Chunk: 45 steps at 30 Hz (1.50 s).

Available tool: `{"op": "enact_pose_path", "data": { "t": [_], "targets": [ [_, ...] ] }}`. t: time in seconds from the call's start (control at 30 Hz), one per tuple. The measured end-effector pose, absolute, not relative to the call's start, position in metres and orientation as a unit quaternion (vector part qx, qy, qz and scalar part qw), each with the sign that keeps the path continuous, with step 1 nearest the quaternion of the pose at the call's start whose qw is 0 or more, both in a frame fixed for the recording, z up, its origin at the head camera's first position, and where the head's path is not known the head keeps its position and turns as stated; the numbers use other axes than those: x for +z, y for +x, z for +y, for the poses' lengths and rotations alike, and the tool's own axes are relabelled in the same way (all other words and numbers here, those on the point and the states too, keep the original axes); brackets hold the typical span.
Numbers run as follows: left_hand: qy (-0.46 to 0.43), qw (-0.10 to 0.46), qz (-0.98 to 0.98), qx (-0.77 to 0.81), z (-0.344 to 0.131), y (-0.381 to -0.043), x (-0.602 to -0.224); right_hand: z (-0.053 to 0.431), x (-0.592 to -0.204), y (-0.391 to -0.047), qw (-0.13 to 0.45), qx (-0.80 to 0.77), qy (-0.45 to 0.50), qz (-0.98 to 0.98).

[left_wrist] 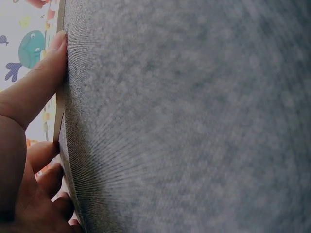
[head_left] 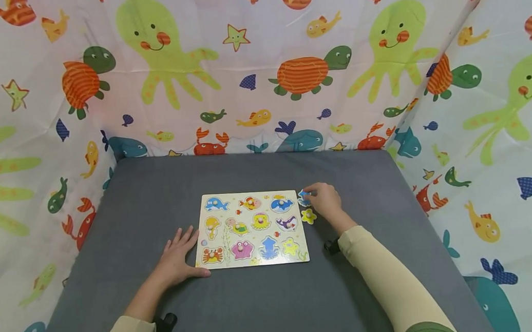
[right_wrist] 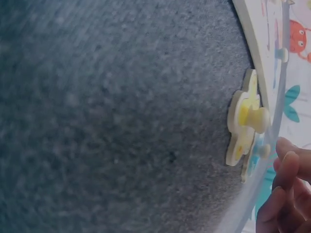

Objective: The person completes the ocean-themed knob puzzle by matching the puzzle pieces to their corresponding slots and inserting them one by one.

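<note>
A wooden peg puzzle board (head_left: pixel 254 262) with several sea-animal shapes lies flat on the table. My left hand (head_left: pixel 176 259) is at its near left corner, thumb along the front edge and the other fingers spread at the left side; the left wrist view shows the thumb (left_wrist: pixel 46 73) touching the board's edge. Right of the board lie two loose knobbed pieces, a yellow star (head_left: pixel 308 216) and, behind it, a blue piece (head_left: pixel 303 202). Over the blue piece, partly hiding it, is my right hand (head_left: pixel 326 201). In the right wrist view its bent fingertips (right_wrist: pixel 287 158) appear beside the blue piece's knob, apart from it.
Dark grey cloth covers the table (head_left: pixel 267 310). A white curtain (head_left: pixel 249 59) printed with sea animals hangs behind and along both sides. Each wrist bears a black camera mount, such as the left mount (head_left: pixel 167 323).
</note>
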<state>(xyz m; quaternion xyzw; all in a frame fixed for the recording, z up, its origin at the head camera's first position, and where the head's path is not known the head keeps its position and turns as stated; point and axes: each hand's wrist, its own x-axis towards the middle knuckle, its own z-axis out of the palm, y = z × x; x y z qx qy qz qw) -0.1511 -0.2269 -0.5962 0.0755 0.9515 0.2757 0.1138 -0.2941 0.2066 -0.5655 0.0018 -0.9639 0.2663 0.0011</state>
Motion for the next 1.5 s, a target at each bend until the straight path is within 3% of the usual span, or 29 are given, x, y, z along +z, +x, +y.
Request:
{"op": "enact_pose_path", "data": {
  "t": [0.5, 0.8, 1.5],
  "targets": [
    [0.069, 0.116, 0.951, 0.28, -0.228, -0.151, -0.596, 0.21, -0.58, -0.305, -0.032, 0.295, -0.037, -0.954],
    [0.068, 0.12, 0.949, 0.282, -0.226, -0.152, -0.593, 0.209, -0.571, -0.302, -0.002, 0.295, -0.024, -0.955],
    [0.061, 0.125, 0.951, 0.276, -0.226, -0.151, -0.597, 0.178, -0.542, -0.265, -0.013, 0.347, 0.034, -0.937]
  ]
}}
